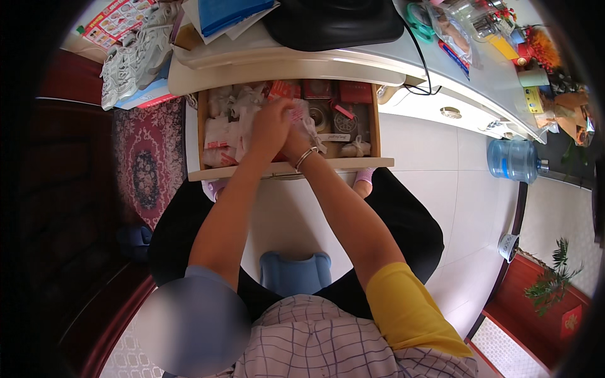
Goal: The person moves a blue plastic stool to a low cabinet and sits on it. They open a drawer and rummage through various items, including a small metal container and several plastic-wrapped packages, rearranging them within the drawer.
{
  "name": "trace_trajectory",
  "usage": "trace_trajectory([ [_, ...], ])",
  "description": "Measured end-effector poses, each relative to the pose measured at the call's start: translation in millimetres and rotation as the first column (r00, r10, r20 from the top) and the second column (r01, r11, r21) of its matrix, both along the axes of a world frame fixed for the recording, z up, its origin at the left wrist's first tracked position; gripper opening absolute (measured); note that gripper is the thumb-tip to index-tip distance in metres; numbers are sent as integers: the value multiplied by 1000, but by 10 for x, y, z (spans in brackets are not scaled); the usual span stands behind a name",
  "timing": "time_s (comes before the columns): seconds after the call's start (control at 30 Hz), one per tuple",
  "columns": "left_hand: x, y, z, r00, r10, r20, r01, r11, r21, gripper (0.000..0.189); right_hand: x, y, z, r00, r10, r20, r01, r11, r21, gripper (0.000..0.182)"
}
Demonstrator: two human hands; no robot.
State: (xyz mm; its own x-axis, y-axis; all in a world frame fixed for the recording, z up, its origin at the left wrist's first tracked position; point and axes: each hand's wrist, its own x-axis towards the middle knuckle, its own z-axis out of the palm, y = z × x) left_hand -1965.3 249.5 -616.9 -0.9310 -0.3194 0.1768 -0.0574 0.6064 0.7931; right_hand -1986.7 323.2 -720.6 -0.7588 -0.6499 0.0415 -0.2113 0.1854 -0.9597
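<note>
An open drawer [289,165] full of small goods lies before me, and both my hands meet over its middle. My left hand [272,124] crosses partly over my right hand [297,139]. A crinkled white plastic bag [309,124] with pink print is bunched at my right hand, which appears to grip it. The left fingertips curl beside the bag, and their hold is hidden. Folded white plastic bags [221,133], some with red print, fill the drawer's left side. Red packets [283,90] lie just beyond my hands.
Red boxes [355,92], a round metal trivet [345,124] and a knotted bag [355,148] occupy the drawer's right part. A black object [335,23] overhangs the desktop, its cable [427,71] drooping over the edge. White sneakers [137,61] stand left; a blue stool [295,274] is below me.
</note>
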Motion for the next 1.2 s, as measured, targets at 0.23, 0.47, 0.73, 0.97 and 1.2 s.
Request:
trace_trajectory([
  [0.23,-402,55,-278,709,-399,581,328,916,230,49,15,369,404,871,341,-354,-124,849,514,32],
  [0.47,-189,-243,-379,625,-274,731,362,931,40,48,90,426,732,994,28,-104,33,840,542,21],
  [0.73,347,-367,-365,725,-156,671,430,864,-263,26,-530,705,466,958,-129,-256,261,764,591,38],
  [0.97,471,-297,-455,873,-137,468,335,866,-371,25,-691,399,182,942,191,-276,162,460,873,53],
  [1.2,456,-281,-462,849,-139,510,349,872,-343,27,-702,422,152,897,164,-410,254,567,783,33],
])
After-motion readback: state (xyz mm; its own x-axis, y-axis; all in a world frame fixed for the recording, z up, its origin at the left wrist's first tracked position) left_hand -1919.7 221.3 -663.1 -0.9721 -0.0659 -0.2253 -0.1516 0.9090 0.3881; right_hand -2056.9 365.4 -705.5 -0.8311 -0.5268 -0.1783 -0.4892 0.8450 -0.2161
